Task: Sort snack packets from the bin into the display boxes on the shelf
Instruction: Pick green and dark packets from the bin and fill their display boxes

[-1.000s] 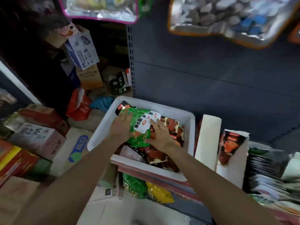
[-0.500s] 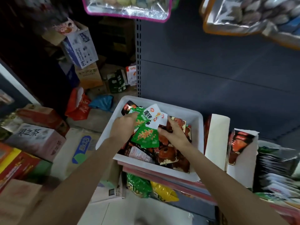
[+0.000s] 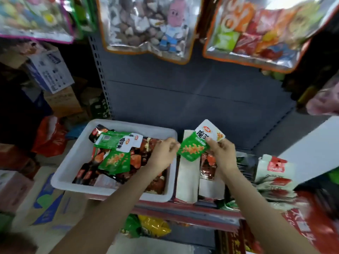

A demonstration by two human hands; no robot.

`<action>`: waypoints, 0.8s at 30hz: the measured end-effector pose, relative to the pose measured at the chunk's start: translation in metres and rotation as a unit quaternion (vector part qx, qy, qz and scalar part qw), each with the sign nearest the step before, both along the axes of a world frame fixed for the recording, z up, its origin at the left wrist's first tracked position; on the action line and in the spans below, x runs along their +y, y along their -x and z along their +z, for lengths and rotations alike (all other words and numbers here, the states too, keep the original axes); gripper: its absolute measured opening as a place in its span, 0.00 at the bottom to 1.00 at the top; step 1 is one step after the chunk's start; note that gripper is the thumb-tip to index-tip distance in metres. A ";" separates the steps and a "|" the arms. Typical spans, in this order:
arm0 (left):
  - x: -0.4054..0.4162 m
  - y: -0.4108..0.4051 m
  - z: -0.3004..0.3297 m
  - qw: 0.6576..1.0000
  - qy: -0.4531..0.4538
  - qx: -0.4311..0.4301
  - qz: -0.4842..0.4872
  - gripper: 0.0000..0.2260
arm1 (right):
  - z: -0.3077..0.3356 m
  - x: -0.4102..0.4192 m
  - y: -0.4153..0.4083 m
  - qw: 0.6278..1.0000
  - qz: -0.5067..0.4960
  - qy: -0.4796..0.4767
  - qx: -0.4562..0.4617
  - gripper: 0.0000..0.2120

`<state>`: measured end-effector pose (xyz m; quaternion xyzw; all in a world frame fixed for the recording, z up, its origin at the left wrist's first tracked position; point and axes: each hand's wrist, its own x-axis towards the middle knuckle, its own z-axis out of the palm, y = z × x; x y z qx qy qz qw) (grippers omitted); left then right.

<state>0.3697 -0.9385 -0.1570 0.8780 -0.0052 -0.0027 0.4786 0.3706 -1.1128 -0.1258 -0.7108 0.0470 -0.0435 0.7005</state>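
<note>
My right hand [image 3: 222, 153] pinches the green packets [image 3: 194, 148] above the display box [image 3: 187, 180]; my left hand [image 3: 163, 153], fingers curled, touches their edge just beside the bin [image 3: 73, 169]; I judge one could slip out

My left hand [image 3: 163, 153] and right hand [image 3: 222, 153] are both bare, with no gloves, rings, or watch. My forearms are uncovered from wrist to the frame's bottom edge, and no sleeve shows. The fingers are slim, with short nails.
</note>
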 end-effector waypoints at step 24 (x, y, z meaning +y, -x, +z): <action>-0.171 0.015 -0.007 0.983 -0.131 0.020 -0.123 0.22 | 0.024 -0.170 -0.032 0.873 0.143 0.456 -0.093 0.25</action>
